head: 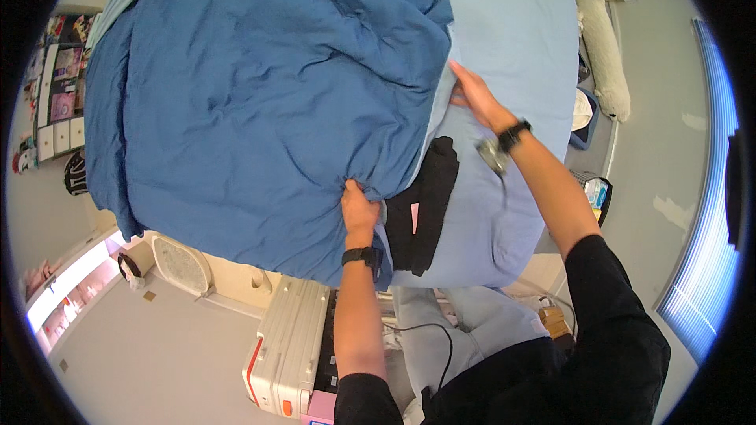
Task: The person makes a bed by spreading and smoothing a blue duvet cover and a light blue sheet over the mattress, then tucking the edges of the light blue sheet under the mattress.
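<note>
A dark blue duvet (254,94) with a paler underside covers much of the bed. My left hand (359,212) is closed on its near edge, and creases fan out from the grip. At the duvet's right edge, my right hand (475,94) touches the pale border; whether its fingers grip the fabric is hidden. Between my hands a folded black garment (437,189) with a small pink patch lies partly beside the duvet edge. A small blurred object (493,155) with a thin cord is near my right wrist. Beneath everything spreads a light blue sheet (514,29).
A pale ribbed suitcase (289,342) stands by the near side of the bed. Along the right wall lie a long white plush toy (605,59) and a blue bin (585,124). Shelves (62,88) with goods stand at the left. A dark cable (446,336) hangs before my legs.
</note>
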The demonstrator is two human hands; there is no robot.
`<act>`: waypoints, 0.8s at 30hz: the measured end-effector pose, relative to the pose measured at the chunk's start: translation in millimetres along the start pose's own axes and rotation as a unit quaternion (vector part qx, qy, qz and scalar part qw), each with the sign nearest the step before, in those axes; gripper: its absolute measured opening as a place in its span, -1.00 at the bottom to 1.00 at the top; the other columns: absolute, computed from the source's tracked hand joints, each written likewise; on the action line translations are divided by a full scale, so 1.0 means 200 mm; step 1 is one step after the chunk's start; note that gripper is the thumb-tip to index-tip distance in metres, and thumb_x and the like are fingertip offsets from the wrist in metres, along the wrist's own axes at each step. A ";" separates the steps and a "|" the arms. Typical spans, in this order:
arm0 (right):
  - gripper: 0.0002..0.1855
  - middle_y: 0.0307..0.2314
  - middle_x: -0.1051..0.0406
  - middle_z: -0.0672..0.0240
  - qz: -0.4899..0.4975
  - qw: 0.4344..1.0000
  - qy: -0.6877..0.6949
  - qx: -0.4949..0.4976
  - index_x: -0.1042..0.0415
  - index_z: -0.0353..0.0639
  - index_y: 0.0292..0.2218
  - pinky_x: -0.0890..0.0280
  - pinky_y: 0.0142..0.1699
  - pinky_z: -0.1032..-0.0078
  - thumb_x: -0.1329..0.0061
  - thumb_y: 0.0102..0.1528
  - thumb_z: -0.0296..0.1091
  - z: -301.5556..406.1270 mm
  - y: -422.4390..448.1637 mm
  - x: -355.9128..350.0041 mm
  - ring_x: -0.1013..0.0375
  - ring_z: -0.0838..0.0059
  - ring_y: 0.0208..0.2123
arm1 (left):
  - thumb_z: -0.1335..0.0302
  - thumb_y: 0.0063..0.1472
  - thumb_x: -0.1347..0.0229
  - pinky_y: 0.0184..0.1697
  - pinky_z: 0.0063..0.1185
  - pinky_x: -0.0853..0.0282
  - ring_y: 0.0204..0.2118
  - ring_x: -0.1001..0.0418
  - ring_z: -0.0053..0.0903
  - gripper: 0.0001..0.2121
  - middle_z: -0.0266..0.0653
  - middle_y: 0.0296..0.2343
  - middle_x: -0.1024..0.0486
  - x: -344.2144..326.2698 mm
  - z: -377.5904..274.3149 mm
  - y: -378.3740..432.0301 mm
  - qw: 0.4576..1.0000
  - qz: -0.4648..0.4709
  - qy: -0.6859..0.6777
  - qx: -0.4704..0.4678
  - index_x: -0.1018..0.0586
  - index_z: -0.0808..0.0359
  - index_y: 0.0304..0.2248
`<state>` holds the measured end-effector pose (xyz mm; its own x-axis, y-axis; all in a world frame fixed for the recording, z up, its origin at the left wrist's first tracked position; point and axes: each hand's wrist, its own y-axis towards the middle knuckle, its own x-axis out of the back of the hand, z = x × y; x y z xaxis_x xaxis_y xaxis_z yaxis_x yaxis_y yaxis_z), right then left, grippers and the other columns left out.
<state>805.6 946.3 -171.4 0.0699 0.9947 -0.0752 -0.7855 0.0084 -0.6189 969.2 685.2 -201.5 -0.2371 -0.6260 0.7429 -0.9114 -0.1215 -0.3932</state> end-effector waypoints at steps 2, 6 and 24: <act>-0.47 -0.31 -0.30 0.20 0.010 0.997 0.064 0.037 -0.20 -0.36 -0.20 -0.17 -0.22 0.50 0.14 -0.08 -0.07 0.09 0.08 -0.18 -0.29 0.39 -0.33 | 0.56 -0.24 -0.03 -0.34 -0.39 -0.19 -0.41 -0.28 -0.07 -0.70 0.05 -0.52 -0.33 0.05 0.02 -0.02 0.999 0.016 -0.006 0.029 -0.20 0.36 -0.46; -0.63 -0.35 -0.32 0.16 -0.113 0.989 0.056 0.081 -0.25 -0.42 -0.27 -0.17 -0.25 0.53 0.10 -0.11 -0.36 0.17 0.12 -0.35 -0.30 0.41 -0.35 | 0.56 -0.24 -0.02 -0.38 -0.42 -0.20 -0.42 -0.31 -0.10 -0.74 0.02 -0.53 -0.36 0.18 0.02 -0.09 0.997 0.025 -0.063 0.037 -0.22 0.34 -0.49; -0.76 -0.43 -0.34 0.27 -0.219 0.917 0.173 0.286 -0.31 -0.37 -0.36 -0.22 -0.26 0.62 0.12 -0.11 -0.42 0.88 -0.79 0.20 -0.33 0.50 -0.39 | 0.40 -0.22 -0.09 -0.27 -0.44 -0.20 -0.33 -0.28 -0.11 -0.44 0.06 -0.40 -0.33 0.56 -0.71 -0.84 0.852 0.389 -0.206 -0.282 -0.21 0.38 -0.16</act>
<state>825.2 1001.8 61.1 0.5688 0.7921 -0.2216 -0.8225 0.5499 -0.1453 1047.2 745.6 24.9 -0.8109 -0.5801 0.0769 -0.5770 0.7707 -0.2703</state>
